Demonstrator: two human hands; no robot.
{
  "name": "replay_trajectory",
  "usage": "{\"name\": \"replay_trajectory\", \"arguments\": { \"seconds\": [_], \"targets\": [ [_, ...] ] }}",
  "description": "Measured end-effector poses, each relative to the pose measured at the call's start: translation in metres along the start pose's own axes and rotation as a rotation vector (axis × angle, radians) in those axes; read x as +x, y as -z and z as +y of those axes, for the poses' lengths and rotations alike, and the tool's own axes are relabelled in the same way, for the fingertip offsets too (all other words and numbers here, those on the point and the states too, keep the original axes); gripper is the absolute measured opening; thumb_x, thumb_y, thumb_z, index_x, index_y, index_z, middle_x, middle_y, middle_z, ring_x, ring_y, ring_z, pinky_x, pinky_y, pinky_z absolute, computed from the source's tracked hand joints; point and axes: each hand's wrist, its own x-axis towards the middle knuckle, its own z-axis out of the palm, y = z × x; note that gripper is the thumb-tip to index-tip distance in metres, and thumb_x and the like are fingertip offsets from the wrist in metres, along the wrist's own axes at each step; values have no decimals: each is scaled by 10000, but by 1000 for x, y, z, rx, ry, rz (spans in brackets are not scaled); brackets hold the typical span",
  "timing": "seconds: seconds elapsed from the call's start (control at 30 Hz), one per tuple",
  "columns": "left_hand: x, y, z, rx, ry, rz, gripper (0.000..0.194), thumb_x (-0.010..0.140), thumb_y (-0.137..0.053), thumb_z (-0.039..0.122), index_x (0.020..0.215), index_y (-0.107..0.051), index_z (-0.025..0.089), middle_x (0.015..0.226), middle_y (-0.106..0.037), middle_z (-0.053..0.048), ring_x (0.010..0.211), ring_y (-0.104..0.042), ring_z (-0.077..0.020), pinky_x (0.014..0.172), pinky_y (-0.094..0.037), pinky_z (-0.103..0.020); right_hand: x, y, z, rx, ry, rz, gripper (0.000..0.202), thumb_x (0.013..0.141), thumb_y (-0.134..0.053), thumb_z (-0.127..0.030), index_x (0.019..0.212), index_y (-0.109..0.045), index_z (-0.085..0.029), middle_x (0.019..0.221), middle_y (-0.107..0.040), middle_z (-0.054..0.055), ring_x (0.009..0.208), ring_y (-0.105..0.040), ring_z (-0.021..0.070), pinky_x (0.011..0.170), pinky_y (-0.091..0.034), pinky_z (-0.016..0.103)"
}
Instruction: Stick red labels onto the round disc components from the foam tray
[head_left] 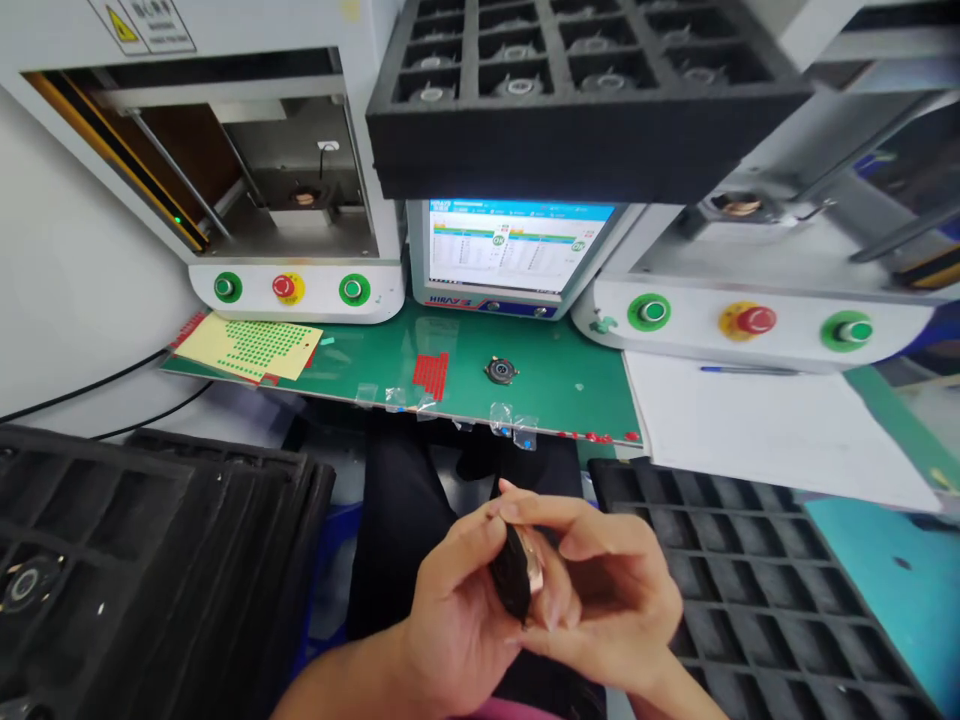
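Note:
Above my lap, a round watch case [511,578], black with a rose-gold side, is held on edge between both hands. My left hand [457,600] grips it with the thumb at its upper edge. My right hand [615,580] is closed about the gold side, its fingertips meeting the left thumb at the top. The palms hide part of the case. Beyond the hands, a similar round black watch part [501,370] with small lugs lies flat on the green mat [555,395].
A black foam tray [562,150] with round parts sits high in front, above a screen [510,250]. Presses with buttons flank it. Stacked foam trays [172,560] stand left, a gridded tray [750,590] right. Papers [750,420] with a pen and a yellow sticker sheet [247,345] lie on the bench.

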Motion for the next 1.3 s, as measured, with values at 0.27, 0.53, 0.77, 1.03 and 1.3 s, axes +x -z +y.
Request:
{"name": "replay_trajectory", "arguments": {
  "seconds": [0.27, 0.53, 0.77, 1.03, 1.3],
  "targets": [
    [54, 17, 5, 147, 55, -29, 518, 877, -568, 548, 597, -588, 113, 539, -493, -32, 555, -476, -125, 567, -332, -238, 13, 24, 39, -115, 74, 47, 472, 823, -762, -169, 1223, -510, -179, 1147, -710, 129, 1102, -697, 227, 1074, -514, 438],
    [142, 40, 31, 1068, -36, -48, 597, 897, -503, 638, 1175, -668, 135, 1079, -696, -150, 983, -627, -261, 896, -478, -386, 29, 87, 62, -386, 95, 435, 542, 711, -784, 8, 1155, -561, -209, 1100, -740, 53, 993, -736, 200, 1129, -480, 436],
    [216, 48, 84, 2616, 100, 3, 521, 828, -715, 196, 1331, -578, 184, 1332, -577, -146, 1173, -565, -342, 902, -529, -450, 42, 142, 98, -635, -27, 408, 552, 690, -827, -63, 1126, -529, -225, 1041, -721, 33, 937, -743, 217, 1110, -454, 584],
    [232, 40, 90, 2617, 198, -69, 314, 819, -747, 184, 1126, -685, 165, 1057, -663, -72, 929, -684, -258, 812, -537, -347, 29, 142, 107, -678, 0, 397, 525, 717, -812, -80, 1133, -528, -224, 998, -709, 28, 904, -742, 225, 1095, -447, 619],
    [222, 48, 90, 2641, 111, -84, 390, 856, -712, 196, 1238, -642, 163, 1112, -687, -102, 1048, -667, -269, 891, -534, -362, 34, 144, 107, -696, 46, 390, 538, 718, -820, -105, 1141, -513, -229, 1026, -701, 28, 911, -739, 227, 1091, -450, 628]
  ]
}}
